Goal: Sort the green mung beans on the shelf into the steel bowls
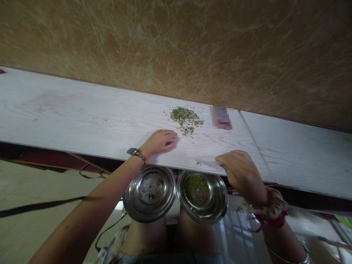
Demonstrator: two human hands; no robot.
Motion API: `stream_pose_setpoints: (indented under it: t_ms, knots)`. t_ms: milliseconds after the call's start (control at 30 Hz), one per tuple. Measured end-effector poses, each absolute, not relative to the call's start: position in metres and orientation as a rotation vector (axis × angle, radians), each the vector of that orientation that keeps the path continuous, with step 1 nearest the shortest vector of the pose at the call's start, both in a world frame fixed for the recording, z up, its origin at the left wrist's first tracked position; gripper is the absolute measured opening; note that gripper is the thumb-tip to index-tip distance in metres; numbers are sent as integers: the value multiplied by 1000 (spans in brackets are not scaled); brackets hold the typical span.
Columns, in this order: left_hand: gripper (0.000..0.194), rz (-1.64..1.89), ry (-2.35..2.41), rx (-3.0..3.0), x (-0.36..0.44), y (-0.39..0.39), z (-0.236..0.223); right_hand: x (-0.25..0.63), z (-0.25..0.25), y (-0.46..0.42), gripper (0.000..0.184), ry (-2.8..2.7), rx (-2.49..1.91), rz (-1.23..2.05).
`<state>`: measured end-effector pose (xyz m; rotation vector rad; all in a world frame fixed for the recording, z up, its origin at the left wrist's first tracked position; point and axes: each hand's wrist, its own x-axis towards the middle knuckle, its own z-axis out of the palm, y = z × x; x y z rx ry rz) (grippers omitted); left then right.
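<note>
A brown marbled wall stands behind a long white bench. Below its near edge, over the person's thighs, two steel bowls sit side by side: the left bowl with white grains, the right bowl with green beans. The right hand is at the near edge, right of both bowls. The left hand lies on the bench with fingers curled; whether its grip pinches anything I cannot tell. Just beyond its fingertips spreads a loose bean pile. A blurred packet lies right of that. The right grip pinches a pale strip, pointing left towards a few dark specks.
</note>
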<state>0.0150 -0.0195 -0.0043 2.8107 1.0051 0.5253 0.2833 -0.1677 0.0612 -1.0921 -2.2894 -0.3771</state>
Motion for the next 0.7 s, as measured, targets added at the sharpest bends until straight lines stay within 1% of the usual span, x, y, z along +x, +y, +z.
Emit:
stream_pose_setpoints:
  t_ms: [133, 333, 433, 567, 700]
  knots:
    - [27, 541, 885, 2840, 13, -22, -1, 281, 57, -163, 25, -2281, -1098, -379]
    - [26, 514, 711, 2920, 14, -26, 5, 286, 57, -169, 30, -2309, -1067, -290]
    - [28, 472, 611, 2948, 16, -28, 6, 289, 63, -174, 27, -2337, -1061, -277]
    - [32, 444, 546, 2918, 18, -29, 7, 291, 66, -176, 23, -2314, -1079, -350]
    - [35, 401, 579, 2891, 18, -28, 7, 291, 63, -178, 25, -2265, -1227, -488]
